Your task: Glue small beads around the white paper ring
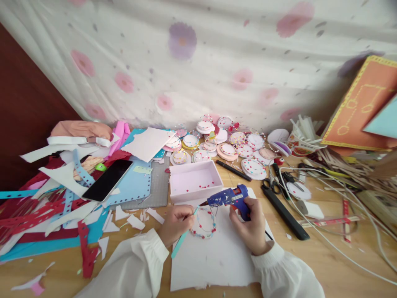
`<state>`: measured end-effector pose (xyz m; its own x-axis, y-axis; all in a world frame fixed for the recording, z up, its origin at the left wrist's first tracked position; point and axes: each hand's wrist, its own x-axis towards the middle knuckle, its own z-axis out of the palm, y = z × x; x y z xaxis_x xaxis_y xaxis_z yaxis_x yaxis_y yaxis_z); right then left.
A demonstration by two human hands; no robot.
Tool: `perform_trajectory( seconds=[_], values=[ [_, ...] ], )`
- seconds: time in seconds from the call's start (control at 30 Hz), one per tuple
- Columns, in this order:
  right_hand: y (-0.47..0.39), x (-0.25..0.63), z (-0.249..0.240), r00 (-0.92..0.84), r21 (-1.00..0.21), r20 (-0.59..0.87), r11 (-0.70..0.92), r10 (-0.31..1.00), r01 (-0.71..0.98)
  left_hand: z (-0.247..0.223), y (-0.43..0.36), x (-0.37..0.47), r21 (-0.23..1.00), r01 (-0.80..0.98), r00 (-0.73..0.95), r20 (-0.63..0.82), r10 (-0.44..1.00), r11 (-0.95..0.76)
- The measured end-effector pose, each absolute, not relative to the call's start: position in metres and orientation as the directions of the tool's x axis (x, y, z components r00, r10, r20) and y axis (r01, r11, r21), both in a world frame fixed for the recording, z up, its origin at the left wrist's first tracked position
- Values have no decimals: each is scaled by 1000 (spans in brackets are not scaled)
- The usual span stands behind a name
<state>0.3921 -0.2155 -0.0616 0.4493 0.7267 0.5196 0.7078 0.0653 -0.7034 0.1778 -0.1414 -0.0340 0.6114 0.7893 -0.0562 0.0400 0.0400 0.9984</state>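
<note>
My right hand point(252, 227) is wrapped round the handle of a blue hot glue gun point(228, 198). Its nozzle points left, close to the tip of a turquoise craft knife-like stick point(180, 245) that my left hand point(176, 223) pinches. Whether nozzle and tip touch I cannot tell. Just below them a ring of small red, white and blue beads point(204, 236) lies on a white sheet point(214, 265). Behind the glue gun stands an open pale pink box point(196, 180) with a few small red pieces inside.
Several beaded paper discs point(228, 151) crowd the back. A phone point(108, 180) lies among paper scraps on the left. At right are scissors point(274, 185), a black bar-shaped tool point(285, 213), a looping white cable point(335, 248) and a cup of glue sticks point(304, 138).
</note>
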Motion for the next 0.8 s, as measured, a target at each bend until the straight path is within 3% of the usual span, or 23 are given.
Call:
perform_trajectory(
  seconds=[0.43, 0.6, 0.7, 0.8],
  values=[
    [-216, 392, -62, 438, -698, 515, 64, 737, 713, -32, -141, 179, 998, 29, 609, -64, 791, 58],
    [-217, 398, -69, 375, -572, 596, 48, 710, 819, -33, -141, 179, 999, 27, 609, -44, 792, 35],
    [-221, 406, -67, 423, -515, 636, -53, 645, 855, -36, -140, 177, 999, 36, 607, -30, 794, 10],
    [-225, 415, -60, 615, -625, 530, -221, 584, 749, -39, -140, 176, 999, 45, 608, -18, 794, -12]
  ],
)
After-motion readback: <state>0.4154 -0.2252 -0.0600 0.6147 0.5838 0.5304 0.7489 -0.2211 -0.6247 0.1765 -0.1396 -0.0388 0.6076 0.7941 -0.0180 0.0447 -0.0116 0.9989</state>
